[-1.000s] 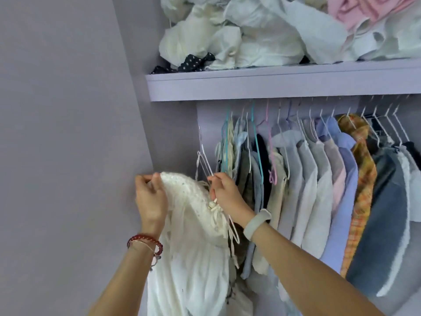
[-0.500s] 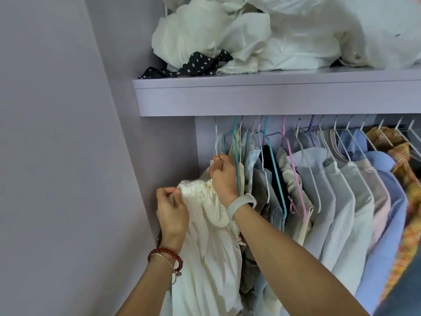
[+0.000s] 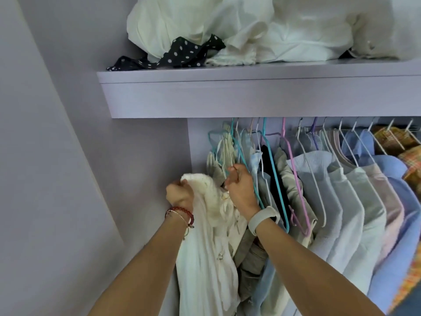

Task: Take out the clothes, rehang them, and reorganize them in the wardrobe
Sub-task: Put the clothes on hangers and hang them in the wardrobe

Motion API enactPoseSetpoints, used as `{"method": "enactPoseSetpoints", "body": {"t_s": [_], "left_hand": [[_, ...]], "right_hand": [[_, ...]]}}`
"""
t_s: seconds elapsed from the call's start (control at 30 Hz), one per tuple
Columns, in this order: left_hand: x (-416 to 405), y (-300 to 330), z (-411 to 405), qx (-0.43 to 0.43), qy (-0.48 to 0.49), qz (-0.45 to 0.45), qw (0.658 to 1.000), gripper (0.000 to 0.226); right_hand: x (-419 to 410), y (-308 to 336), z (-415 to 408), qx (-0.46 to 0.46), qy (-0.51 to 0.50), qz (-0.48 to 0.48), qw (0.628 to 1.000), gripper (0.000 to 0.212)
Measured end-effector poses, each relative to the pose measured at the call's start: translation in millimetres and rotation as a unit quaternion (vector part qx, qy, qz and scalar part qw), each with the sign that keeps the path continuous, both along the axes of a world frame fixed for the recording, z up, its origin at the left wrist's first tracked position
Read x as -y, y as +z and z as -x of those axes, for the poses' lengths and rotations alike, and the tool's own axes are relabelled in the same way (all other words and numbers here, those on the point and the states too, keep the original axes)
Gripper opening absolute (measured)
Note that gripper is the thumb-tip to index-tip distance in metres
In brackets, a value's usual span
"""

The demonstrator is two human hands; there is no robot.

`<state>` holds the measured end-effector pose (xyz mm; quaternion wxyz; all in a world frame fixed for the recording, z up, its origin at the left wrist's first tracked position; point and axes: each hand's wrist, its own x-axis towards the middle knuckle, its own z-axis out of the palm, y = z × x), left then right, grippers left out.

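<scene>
Left: plain lilac wardrobe side wall (image 3: 57,156). Left hand (image 3: 180,196), red bead bracelet on wrist, grip closed tight, fingers curled round the shoulder edge of a cream-white lacy cotton garment (image 3: 205,247), which hangs down between the two forearms at the far left end of the row. Right hand (image 3: 241,188), pale watch band on wrist, grip also closed, fingers pinched at the garment's neck beside a thin hanger wire; whether it holds hanger, cloth or both, cannot tell. Right of that: crowded row of hung clothes on teal, pink and white wire hangers (image 3: 293,179), pale blue and white shirts, orange plaid shirt (image 3: 407,156) at far right. Rail itself hidden under the lilac shelf (image 3: 250,96); crumpled white clothes and a black polka-dot fabric piece (image 3: 182,53) piled on top.

Step looks like rehanging: the white garment being seated on its hanger. Next probably calls for hooking it on the rail at the left end, needing a gap among tightly packed hangers; snagging lace likely.
</scene>
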<state>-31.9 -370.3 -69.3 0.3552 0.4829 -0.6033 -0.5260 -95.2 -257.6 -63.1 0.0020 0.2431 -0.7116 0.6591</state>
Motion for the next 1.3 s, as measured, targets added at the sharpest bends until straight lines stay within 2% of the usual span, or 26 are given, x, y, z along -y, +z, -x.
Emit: {"method": "enactPoseSetpoints", "body": {"t_s": [0.1,0.2,0.23,0.3,0.37,0.53,0.7,0.93,1.13,1.3], "left_hand": [[13,25,32,-0.048,0.021,0.088,0.995,0.023],[25,45,53,-0.153,-0.009,0.204,0.967,0.015],[30,45,58,-0.158,-0.032,0.234,0.959,0.012],[40,36,62,-0.098,-0.086,0.265,0.955,0.01],[48,12,61,-0.036,-0.119,0.252,0.96,0.01],[51,-52,43,0.092,-0.134,0.153,0.975,0.017],[44,-57,38,0.048,-0.17,0.083,0.981,0.018],[43,-38,33,0.138,-0.2,0.055,0.969,0.035],[38,-28,22,0.071,-0.125,-0.011,0.99,0.031],[27,-17,8,-0.036,-0.098,-0.018,0.994,0.026]], "right_hand": [[-8,-5,7,-0.039,0.002,-0.007,0.999,0.027],[-7,-9,13,-0.064,-0.016,-0.012,0.998,0.032],[-5,-9,15,-0.065,-0.016,-0.006,0.998,0.035],[-1,-9,17,-0.07,-0.015,0.004,0.997,0.039],[2,-9,15,-0.072,-0.011,0.012,0.997,0.04],[7,-6,12,-0.054,0.002,0.009,0.999,0.035],[15,7,1,-0.061,-0.004,0.015,0.998,0.021],[39,25,-7,-0.05,-0.015,0.031,0.998,0.023],[54,28,-16,-0.027,-0.002,0.073,0.997,0.022],[62,31,-12,-0.014,0.021,0.033,0.999,0.022]]}}
